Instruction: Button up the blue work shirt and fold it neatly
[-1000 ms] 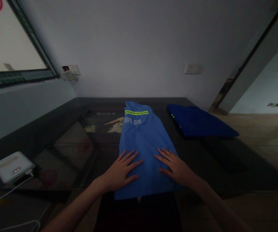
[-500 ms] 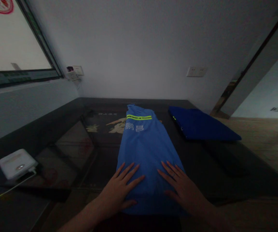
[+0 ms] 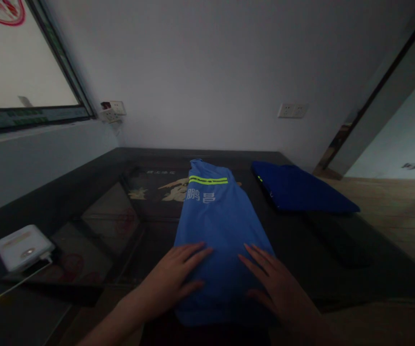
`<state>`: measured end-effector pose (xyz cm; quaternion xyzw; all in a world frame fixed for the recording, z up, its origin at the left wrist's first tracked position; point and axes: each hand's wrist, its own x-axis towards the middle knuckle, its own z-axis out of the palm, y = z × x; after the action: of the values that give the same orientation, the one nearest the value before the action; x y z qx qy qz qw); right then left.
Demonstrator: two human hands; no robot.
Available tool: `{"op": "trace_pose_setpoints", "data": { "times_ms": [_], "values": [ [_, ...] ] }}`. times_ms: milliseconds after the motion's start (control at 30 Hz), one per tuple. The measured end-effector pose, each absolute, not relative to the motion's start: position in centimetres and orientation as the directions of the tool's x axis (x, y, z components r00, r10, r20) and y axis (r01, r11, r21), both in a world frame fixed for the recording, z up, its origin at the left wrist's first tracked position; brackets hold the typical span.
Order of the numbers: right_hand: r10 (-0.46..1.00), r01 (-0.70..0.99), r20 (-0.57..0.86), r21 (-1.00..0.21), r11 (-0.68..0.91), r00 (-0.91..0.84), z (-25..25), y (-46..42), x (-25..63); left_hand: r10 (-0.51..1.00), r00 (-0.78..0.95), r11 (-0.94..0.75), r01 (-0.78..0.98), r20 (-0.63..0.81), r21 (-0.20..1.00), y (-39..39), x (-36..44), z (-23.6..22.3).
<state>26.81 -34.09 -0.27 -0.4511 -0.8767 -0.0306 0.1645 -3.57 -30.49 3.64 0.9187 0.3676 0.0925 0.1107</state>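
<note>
Occluded, cropped and indistinct parts.
Blue garment (image 3: 222,216): cloth partly hidden by left grip (image 3: 171,274) and right grip (image 3: 275,283), their fingers blurred. Behind the left grip, left forearm (image 3: 114,317): cropped. Left of it, white cable (image 3: 16,286): cut off by the picture's edge. Beyond the right grip, dark-blue cloth (image 3: 301,187): edge marks too small to read.

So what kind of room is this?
Maybe a small workroom or office, though I can't be sure: there's a dark table against the wall, wall sockets, and a white box with a cable.
</note>
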Motion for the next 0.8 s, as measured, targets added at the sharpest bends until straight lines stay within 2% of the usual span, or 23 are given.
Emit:
{"op": "trace_pose_setpoints", "data": {
  "times_ms": [67, 167, 400, 567, 800],
  "values": [
    [0.807, 0.820, 0.321, -0.134, 0.556, -0.495, 1.3, -31.6, 26.3, 0.730, 0.661, -0.682, 0.689, 0.174, 0.244, -27.3, -2.9, 4.2],
    [0.831, 0.828, 0.273, -0.162, 0.537, -0.485, 2.4, -26.9, 25.7, 0.700, 0.667, -0.711, 0.686, 0.254, 0.156, -22.1, -2.0, 3.5],
    [0.863, 0.845, 0.050, -0.183, 0.503, -0.503, 0.0, -21.8, 26.6, 0.700, 0.699, -0.712, 0.699, 0.148, 0.065, -17.2, -2.4, -0.8],
    [0.863, 0.847, 0.066, -0.166, 0.505, -0.501, -0.9, -22.2, 26.9, 0.709, 0.690, -0.702, 0.709, 0.143, 0.061, -17.8, -2.5, -1.0],
    [0.855, 0.837, 0.098, -0.174, 0.518, -0.509, -1.7, -23.9, 27.1, 0.708, 0.694, -0.706, 0.694, 0.134, 0.138, -19.4, -3.1, -1.0]
  ]
}}
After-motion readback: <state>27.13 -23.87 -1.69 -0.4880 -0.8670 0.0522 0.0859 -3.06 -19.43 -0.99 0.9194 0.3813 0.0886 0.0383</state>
